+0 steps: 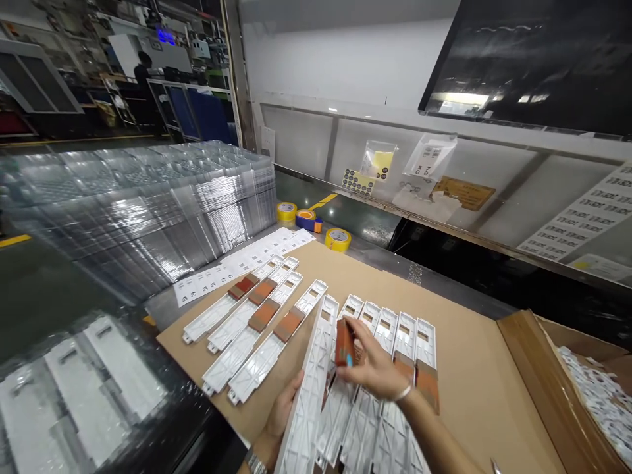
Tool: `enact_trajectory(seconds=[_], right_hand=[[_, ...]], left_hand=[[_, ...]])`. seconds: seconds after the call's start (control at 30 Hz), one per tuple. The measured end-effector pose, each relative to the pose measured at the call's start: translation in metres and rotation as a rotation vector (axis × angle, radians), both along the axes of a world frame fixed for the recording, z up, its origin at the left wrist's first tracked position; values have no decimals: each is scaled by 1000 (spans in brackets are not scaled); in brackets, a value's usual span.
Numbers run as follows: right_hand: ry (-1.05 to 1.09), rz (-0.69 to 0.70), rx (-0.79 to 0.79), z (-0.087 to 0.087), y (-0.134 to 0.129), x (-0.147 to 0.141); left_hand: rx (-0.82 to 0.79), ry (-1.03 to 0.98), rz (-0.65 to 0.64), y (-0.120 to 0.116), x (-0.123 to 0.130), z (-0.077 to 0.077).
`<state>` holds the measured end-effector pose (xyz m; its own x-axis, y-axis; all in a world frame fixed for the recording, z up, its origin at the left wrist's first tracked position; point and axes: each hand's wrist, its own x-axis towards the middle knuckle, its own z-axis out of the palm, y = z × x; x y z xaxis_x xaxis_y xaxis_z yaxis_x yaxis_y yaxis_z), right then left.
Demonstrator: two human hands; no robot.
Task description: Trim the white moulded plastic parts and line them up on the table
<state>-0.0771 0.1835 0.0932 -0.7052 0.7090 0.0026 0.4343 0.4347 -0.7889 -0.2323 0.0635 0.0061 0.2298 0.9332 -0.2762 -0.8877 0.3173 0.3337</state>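
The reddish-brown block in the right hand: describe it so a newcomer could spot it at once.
Find the big brown cardboard sheet in the lower half. Over the row of white plastic strips on it, the right hand grips the reddish-brown block. Unlike the orange-brown pieces lying on strips, it is hand-held, with a bright blue spot.

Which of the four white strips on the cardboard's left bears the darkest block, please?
The leftmost strip; its block is dark red, the other three blocks orange.
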Motion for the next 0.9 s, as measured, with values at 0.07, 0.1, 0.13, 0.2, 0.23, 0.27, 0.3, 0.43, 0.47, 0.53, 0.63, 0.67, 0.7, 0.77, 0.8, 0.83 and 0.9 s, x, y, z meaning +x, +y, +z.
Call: enact_trajectory(seconds=[0.07,0.1,0.13,0.2,0.23,0.27,0.3,0.43,0.47,0.53,0.63,0.67,0.7,0.77,0.8,0.83,0.9], right_hand=[[61,20,94,3,-35,-2],[81,30,168,3,-50,-4],[92,36,241,2,-63,-6],[86,42,373,-2,-82,-11],[70,45,415,-4,-87,-12],[52,51,449,-6,-90,-13],[35,56,477,-7,-93,-14],[5,69,520,-13,-96,-12],[10,66,519,-14,-98,-11],[32,63,494,-16,-101,-7],[120,77,326,-15,-106,-1],[167,20,238,-13,-107,-1],[218,-89,146,-11,-108,-2],[312,-374,-17,-5,-110,-9],[351,-496,-76,-3,-111,-15],[381,-579,-121,-1,-112,-21],[409,-641,-171,2,-113,-33]], left_hand=[[9,20,56,-6,6,11],[11,46,90,-9,9,16],[-2,99,127,-13,11,20],[-67,256,202,-20,13,23],[-107,337,236,-23,14,23],[-143,404,260,-27,15,22],[-172,447,275,-30,16,21],[-207,527,302,-39,23,24],[-156,537,302,-40,26,28],[-4,548,292,-42,30,38],[96,582,248,-45,34,54],[86,590,223,-47,34,58],[83,590,197,-49,35,61],[105,585,167,-54,36,65],[116,590,172,-57,38,65],[119,612,187,-59,39,64],[97,688,226,-62,42,62]])
